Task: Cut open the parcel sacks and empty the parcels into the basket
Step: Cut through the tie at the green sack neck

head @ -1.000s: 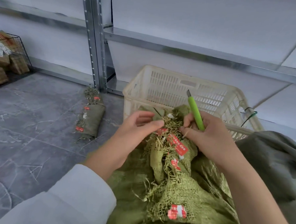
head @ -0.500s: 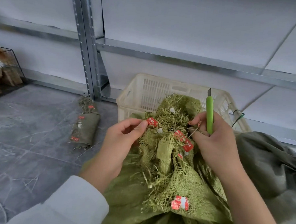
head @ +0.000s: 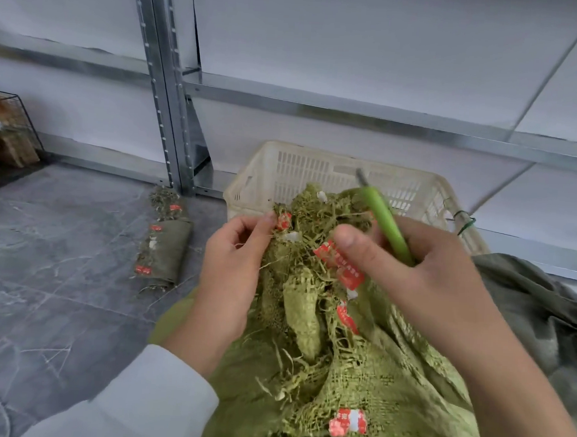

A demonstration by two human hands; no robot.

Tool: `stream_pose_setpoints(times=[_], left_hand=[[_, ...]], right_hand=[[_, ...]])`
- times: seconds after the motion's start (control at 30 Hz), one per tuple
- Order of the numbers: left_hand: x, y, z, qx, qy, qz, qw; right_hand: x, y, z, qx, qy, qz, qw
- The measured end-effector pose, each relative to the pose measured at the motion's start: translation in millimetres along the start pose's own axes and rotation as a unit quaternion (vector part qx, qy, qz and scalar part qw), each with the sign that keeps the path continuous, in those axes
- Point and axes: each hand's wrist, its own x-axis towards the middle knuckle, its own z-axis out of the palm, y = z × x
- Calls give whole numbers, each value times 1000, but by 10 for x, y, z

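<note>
Pinching the sack's frayed mouth (head: 309,239), left hand (head: 234,265) grip.

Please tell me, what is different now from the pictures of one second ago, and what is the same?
The left hand pulled the frayed sack mouth up in front of the basket. The right hand opened its thumb away from the sack, and the green knife in it now tilts left. Unchanged: the knife remains gripped, the sack unemptied, the rolled sack on the floor.

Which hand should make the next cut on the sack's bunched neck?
Right. The right hand already holds the green cutter, blade end up beside the frayed neck of the sack. The left hand pinches the neck fibres, so it's better steadying.
</note>
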Motion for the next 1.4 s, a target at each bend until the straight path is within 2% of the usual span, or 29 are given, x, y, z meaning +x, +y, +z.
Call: stream_pose_setpoints(times=[0.07,0.13,0.2,0.3,0.43,0.6,0.77,0.93,1.0,1.1,1.23,1.3,1.4], left_hand=[[-18,50,30,0,30,34,999],[-28,97,42,-19,54,45,997],[-11,127,18,-60,84,40,994],[53,125,-65,-98,129,25,986],[128,102,-134,-118,169,11,979],[120,76,-129,-124,138,8,983],[133,60,-113,-124,128,-9,984],[155,66,-146,-123,152,-38,980],[161,42,-144,-117,137,-57,982],[173,-4,-129,-112,58,-83,988],[103,-76,-95,41,-60,-112,991],[65,-92,-58,86,-89,-112,986],[32,-143,-13,136,-86,-92,983]], right_hand=[[-54,-80,145,-88,-41,21,995],[-58,-43,277,-180,-44,27,982],[-29,19,300,-199,-45,31,978],[35,113,198,-70,-55,82,993],[91,174,159,89,-38,110,989],[120,263,93,236,-3,135,962],[130,290,42,274,5,133,952],[171,332,0,275,81,166,944],[200,361,37,266,97,172,944],[254,443,81,229,128,181,948],[251,527,71,245,137,211,936],[230,497,89,258,77,204,941],[209,374,127,264,-73,200,941]])
